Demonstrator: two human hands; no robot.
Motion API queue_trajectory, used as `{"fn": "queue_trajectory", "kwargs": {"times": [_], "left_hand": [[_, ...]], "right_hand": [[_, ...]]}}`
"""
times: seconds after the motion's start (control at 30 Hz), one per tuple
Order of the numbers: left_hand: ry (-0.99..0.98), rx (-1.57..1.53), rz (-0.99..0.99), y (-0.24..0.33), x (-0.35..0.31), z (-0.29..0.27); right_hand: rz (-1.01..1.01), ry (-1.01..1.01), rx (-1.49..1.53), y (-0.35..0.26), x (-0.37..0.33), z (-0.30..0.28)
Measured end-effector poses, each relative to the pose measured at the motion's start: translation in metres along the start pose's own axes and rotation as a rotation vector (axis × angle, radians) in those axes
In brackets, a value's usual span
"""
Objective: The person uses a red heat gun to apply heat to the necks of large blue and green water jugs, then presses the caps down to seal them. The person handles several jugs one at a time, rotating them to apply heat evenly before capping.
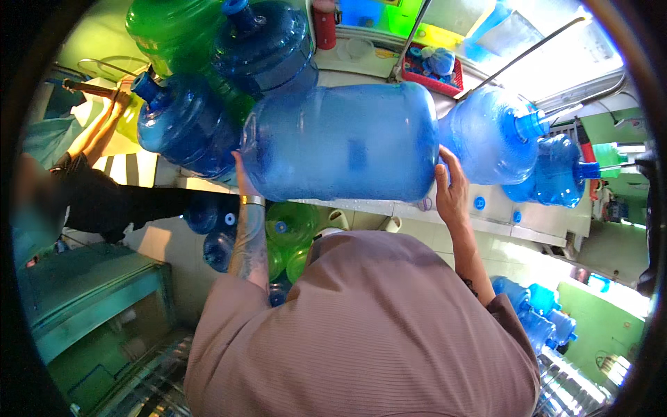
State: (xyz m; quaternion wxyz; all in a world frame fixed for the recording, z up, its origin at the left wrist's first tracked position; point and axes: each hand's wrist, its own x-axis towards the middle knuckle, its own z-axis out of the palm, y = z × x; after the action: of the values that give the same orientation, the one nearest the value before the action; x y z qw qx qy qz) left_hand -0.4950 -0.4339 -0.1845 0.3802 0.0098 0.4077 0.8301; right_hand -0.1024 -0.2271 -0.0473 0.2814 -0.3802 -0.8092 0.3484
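A large blue water jug (340, 142) lies on its side in front of me, spanning the gap between my two hands. My left hand (244, 182) is pressed to its left end, the thumb showing at the edge and the other fingers hidden by the jug. On the opposite end, my right hand (453, 194) cups the rim with bent fingers. Close by on the right stands a lighter blue jug (483, 135) at a tilt, a thin tube at its neck. A capped dark blue jug (184, 125) leans beyond my left hand.
More jugs crowd the far left, one green (170, 28) and one dark blue (262, 48). A red basket (455, 75) of caps sits behind the jug. Loose blue caps (479, 203) lie on the counter at right. Another person's arm (101, 132) reaches in at left.
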Motion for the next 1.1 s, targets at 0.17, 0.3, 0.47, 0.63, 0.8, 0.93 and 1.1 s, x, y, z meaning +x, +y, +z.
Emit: {"fn": "queue_trajectory", "kwargs": {"times": [0.17,0.3,0.47,0.63,0.8,0.93,1.1], "left_hand": [[-0.151,-0.238,-0.211,-0.105,0.013,0.001],[-0.221,-0.332,-0.315,-0.155,0.011,0.028],[-0.241,-0.348,-0.365,-0.172,0.015,0.035],[-0.167,-0.261,-0.313,-0.144,0.028,0.008],[-0.139,-0.269,-0.22,-0.062,0.05,-0.012],[0.183,0.118,0.097,0.009,0.062,0.039],[-0.159,0.772,0.512,0.045,0.023,0.171]], "right_hand": [[-0.271,0.012,-0.216,-0.103,0.029,-0.034],[-0.373,-0.02,-0.328,-0.149,0.036,-0.036],[-0.411,-0.001,-0.376,-0.171,0.046,-0.029],[-0.188,-0.009,-0.202,-0.143,0.049,-0.036],[0.263,0.022,-0.07,-0.018,0.072,-0.038],[0.52,-0.009,0.18,0.112,0.057,0.025],[0.924,-0.328,0.406,0.209,0.069,0.121]]}}
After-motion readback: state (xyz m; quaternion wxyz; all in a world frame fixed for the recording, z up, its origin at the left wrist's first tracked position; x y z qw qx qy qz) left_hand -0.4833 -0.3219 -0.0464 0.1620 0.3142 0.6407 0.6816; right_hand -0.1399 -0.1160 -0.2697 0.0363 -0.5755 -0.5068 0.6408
